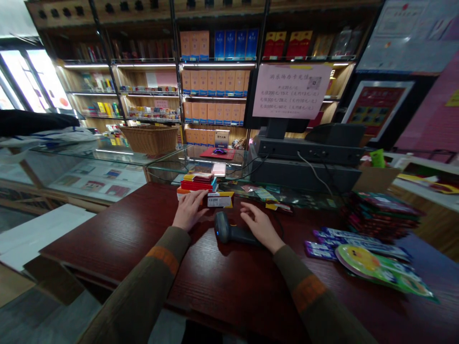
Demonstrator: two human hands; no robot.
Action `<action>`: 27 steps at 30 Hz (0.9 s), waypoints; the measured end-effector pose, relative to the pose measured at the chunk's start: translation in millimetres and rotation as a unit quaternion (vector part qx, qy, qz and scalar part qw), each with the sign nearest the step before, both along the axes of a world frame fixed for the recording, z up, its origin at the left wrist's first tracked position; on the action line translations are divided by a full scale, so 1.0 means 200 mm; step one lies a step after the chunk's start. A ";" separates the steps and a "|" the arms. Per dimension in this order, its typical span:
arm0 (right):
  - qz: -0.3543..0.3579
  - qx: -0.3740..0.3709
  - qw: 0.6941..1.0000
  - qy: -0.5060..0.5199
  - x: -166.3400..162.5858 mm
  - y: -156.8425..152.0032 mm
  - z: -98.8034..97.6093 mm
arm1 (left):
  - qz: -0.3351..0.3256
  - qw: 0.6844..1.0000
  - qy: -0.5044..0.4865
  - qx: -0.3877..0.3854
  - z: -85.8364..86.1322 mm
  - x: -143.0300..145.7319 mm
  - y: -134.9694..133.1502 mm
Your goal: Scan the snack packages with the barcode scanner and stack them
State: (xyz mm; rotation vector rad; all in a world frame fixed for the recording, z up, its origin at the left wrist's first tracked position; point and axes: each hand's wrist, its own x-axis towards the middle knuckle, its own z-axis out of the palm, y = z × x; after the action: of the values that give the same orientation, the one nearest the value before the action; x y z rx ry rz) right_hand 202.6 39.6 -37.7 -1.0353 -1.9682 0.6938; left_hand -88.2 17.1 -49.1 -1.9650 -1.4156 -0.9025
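My left hand (pixel 190 210) lies against the near side of a short stack of red and orange packets (pixel 197 184), its fingers stretched out. Beside those fingertips is a small yellow box with a grey-white label (pixel 220 200). A dark barcode scanner (pixel 224 228) rests on the brown table between my hands, with a small blue light on its head. My right hand (pixel 261 224) is over the scanner's handle end, fingers apart and holding nothing; whether it touches the handle I cannot tell.
Purple-wrapped bars (pixel 344 242), a round yellow-and-green package (pixel 376 270) and a stack of dark packets (pixel 382 215) lie on the right. Behind the table stand a monitor with a pink sign (pixel 292 91), glass cases, a wicker basket (pixel 150 138) and stocked shelves.
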 end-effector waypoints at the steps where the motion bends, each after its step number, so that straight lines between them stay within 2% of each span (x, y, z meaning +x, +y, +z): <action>1: -0.020 -0.026 0.999 0.032 -0.02 0.03 0.00 | -0.004 1.000 0.002 0.002 0.00 0.00 0.00; 5: -0.035 -0.109 0.991 0.074 -0.08 0.12 0.00 | -0.023 1.000 0.005 0.007 -0.01 0.01 0.01; 8: -0.025 -0.128 0.988 0.087 -0.12 0.12 0.02 | -0.044 0.999 0.005 0.010 -0.01 0.01 0.02; 13: 0.000 -0.101 0.988 0.117 -0.19 0.11 0.04 | -0.068 0.998 -0.013 -0.008 -0.02 0.01 0.03; 19: 0.020 -0.080 0.984 0.157 -0.22 0.12 0.03 | -0.112 0.990 -0.091 -0.006 -0.02 0.05 0.03; 23: -0.006 -0.050 0.986 0.160 -0.23 0.13 0.03 | -0.097 0.984 -0.147 0.007 -0.02 0.09 0.05; 27: -0.043 -0.032 0.988 0.142 -0.24 0.12 0.04 | -0.079 0.985 -0.152 0.020 -0.02 0.11 0.06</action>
State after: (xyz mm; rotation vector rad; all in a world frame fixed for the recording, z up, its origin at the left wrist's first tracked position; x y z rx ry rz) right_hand 153.6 64.6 -29.7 -0.9949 -1.6564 0.8139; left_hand -67.2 29.3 -52.7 -1.9942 -1.4019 -1.3405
